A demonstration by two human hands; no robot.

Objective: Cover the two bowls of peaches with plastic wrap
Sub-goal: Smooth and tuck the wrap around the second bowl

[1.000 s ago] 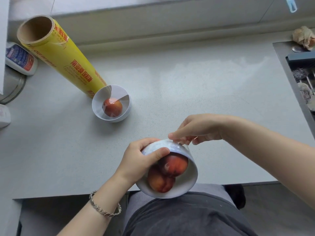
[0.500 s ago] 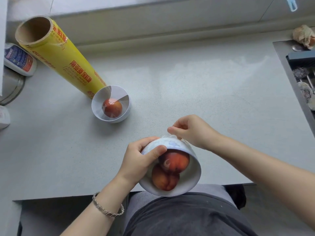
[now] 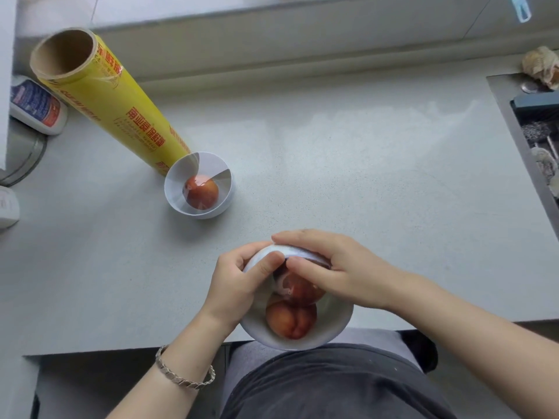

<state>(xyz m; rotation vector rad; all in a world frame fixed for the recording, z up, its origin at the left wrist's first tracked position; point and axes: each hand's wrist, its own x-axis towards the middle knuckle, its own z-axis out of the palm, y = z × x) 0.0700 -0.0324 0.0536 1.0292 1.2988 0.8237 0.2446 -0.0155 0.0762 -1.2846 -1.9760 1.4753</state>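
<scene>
White porcelain shows at the nearest point: a near bowl tipped toward the person, its mouth facing the camera, held at the front edge of the grey worktop and partly overhanging it. Two peaches sit inside, one behind the other. The left hand comes up from the lower left with a bracelet on the wrist; its fingers curl over the bowl's far-left rim and the thumb presses on top. The right hand reaches in from the right, forearm slanting across the worktop edge, fingers laid over the far rim and thumb lying over the mouth, pressing clear plastic wrap down against the bowl. Both hands are closed onto the bowl and film.

Farther back and left stands the second bowl, upright, holding one peach under film already stretched over it. Touching its far-left side, the yellow wrap roll stands on end; its long axis appears to slant up-left in this wide view, and the open cardboard core faces the camera. Bare worktop lies between the bowls and spreads wide to the right, as far as a sink.
</scene>
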